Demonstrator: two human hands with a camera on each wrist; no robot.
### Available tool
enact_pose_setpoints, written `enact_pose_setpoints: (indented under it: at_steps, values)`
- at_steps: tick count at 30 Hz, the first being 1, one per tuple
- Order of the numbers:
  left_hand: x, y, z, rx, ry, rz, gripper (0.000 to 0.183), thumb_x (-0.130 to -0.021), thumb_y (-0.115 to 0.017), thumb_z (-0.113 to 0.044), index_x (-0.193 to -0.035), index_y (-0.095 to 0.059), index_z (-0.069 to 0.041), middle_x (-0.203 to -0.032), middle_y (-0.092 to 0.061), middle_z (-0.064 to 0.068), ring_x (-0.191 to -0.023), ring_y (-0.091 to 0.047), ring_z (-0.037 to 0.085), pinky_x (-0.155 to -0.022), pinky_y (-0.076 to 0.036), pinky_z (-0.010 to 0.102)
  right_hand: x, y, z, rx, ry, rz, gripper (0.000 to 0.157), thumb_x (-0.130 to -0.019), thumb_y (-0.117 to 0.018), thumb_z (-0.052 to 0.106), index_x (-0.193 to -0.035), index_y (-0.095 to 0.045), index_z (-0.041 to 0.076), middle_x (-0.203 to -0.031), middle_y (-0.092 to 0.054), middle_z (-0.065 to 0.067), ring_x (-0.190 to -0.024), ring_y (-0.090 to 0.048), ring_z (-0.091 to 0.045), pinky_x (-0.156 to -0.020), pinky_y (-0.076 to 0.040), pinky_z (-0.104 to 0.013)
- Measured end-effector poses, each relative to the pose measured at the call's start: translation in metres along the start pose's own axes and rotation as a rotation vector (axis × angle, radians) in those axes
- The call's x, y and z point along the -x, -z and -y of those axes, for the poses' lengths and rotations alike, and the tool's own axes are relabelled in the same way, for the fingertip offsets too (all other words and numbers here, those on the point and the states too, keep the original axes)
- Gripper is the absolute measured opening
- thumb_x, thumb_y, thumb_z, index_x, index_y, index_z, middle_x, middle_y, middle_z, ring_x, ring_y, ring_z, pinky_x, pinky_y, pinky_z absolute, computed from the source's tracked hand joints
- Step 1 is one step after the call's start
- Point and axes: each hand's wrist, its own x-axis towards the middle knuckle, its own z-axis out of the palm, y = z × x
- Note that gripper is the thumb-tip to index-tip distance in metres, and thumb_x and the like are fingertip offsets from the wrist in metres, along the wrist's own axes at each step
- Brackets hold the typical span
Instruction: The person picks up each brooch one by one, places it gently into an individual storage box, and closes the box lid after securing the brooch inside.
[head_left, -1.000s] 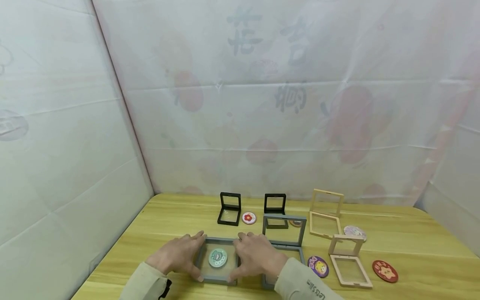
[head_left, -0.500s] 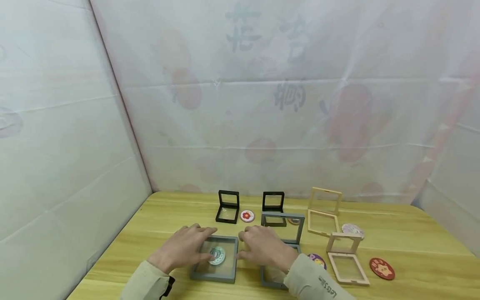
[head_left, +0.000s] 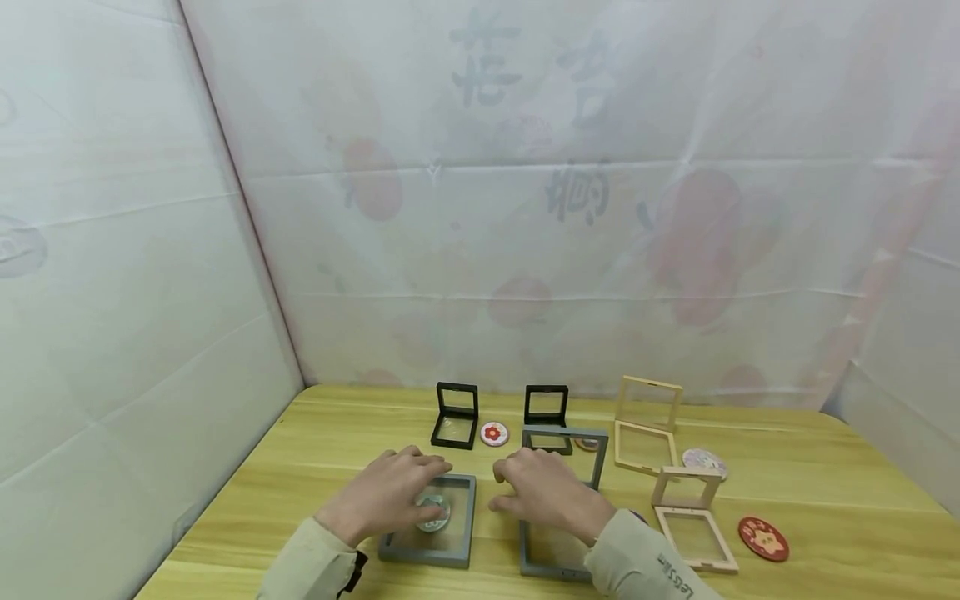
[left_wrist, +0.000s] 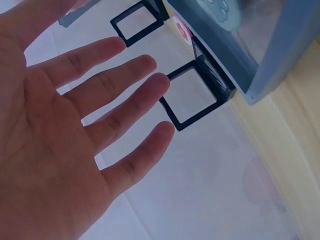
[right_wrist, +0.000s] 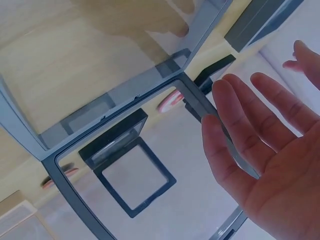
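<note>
A flat grey display frame lies on the table, with a round green badge visible inside it. My left hand hovers over the left part of this frame and partly hides the badge. In the left wrist view, the fingers are spread and relaxed, holding nothing. To the right, my right hand is over a second grey frame, whose lid stands upright. The right wrist view shows its fingers loosely extended beside that frame, with nothing in them.
Two small black frames stand open at the back, near a red-flower badge. On the right are an open yellow frame, an open beige frame, a pale badge and a red star badge.
Both hands have let go of the sides of the frame with the green badge. The left now hangs over that frame, and the right has moved off to the right.
</note>
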Motion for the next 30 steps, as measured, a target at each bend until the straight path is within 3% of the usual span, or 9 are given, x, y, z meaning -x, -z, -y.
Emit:
enact_pose_setpoints:
  at_steps: [15, 21, 30]
  values:
    - [-0.011, -0.004, -0.012, -0.060, -0.079, -0.032, 0.040, -0.088, -0.081, -0.031, -0.115, -0.070, -0.006, -0.106, -0.074, 0.006, -0.091, -0.068, 0.018, -0.081, -0.057, 0.039, 0.012, 0.010, -0.013, -0.118, -0.010, -0.007, 0.024, -0.088, -0.081, 0.026, -0.095, -0.073, 0.004, -0.082, -0.070, -0.003, -0.068, -0.062, -0.009, -0.057, -0.051, -0.028]
    - [-0.015, -0.005, -0.015, -0.085, -0.098, -0.041, 0.038, -0.089, -0.080, -0.032, -0.115, -0.070, -0.007, -0.106, -0.074, 0.005, -0.091, -0.067, 0.017, -0.079, -0.057, 0.038, 0.020, 0.014, -0.021, -0.130, -0.003, -0.012, 0.018, -0.089, -0.080, 0.024, -0.091, -0.072, 0.008, -0.082, -0.070, -0.002, -0.067, -0.064, -0.010, -0.057, -0.052, -0.028]
    - [-0.021, -0.007, -0.022, -0.069, -0.107, -0.030, 0.039, -0.089, -0.079, -0.037, -0.117, -0.071, -0.010, -0.111, -0.073, 0.003, -0.098, -0.067, 0.019, -0.083, -0.056, 0.041, 0.030, 0.018, -0.032, -0.101, -0.012, -0.038, 0.021, -0.088, -0.081, 0.026, -0.092, -0.072, 0.007, -0.088, -0.073, -0.006, -0.078, -0.070, -0.020, -0.064, -0.057, -0.037]
